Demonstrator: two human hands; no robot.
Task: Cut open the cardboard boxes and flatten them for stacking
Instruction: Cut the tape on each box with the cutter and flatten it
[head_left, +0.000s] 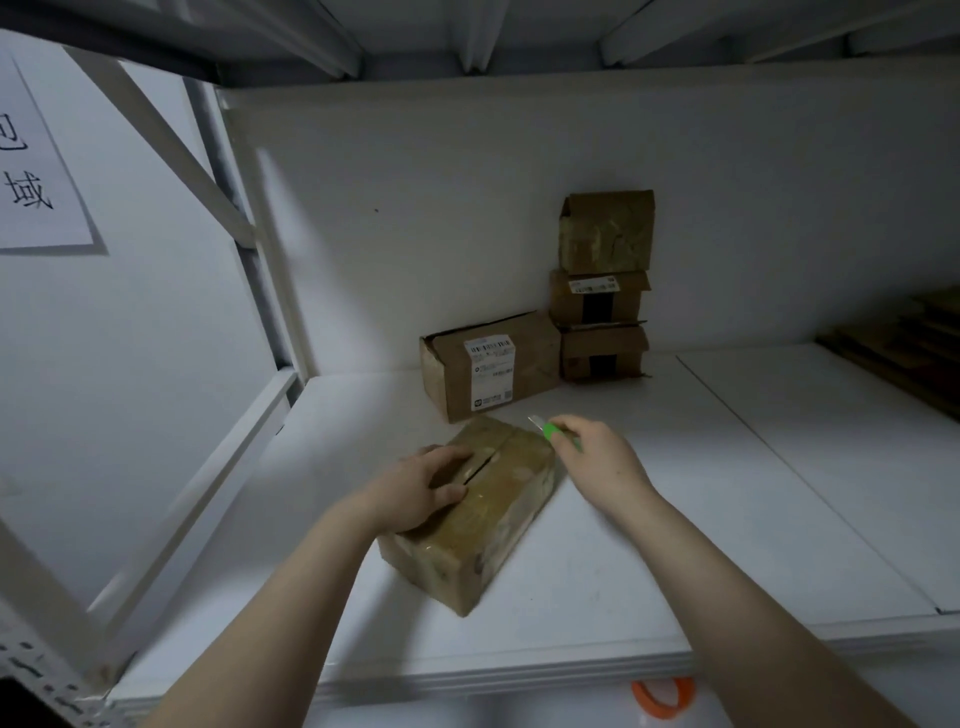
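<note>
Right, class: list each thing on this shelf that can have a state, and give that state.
Near box: top seam slit open, not flattened.
Cutter: blade out, gripped by right hand.
Left hand: resting on near box.
Labelled box: unflattened, lying behind near box.
Three stacked boxes: unflattened.

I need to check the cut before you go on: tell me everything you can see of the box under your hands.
The nearest cardboard box is brown, worn, glossy with clear tape. It lies on the white shelf board, turned diagonally, a corner toward the camera. Its top seam shows a dark open slit. The left hand presses on its top; the right hand holds a green utility knife by its far edge.
</note>
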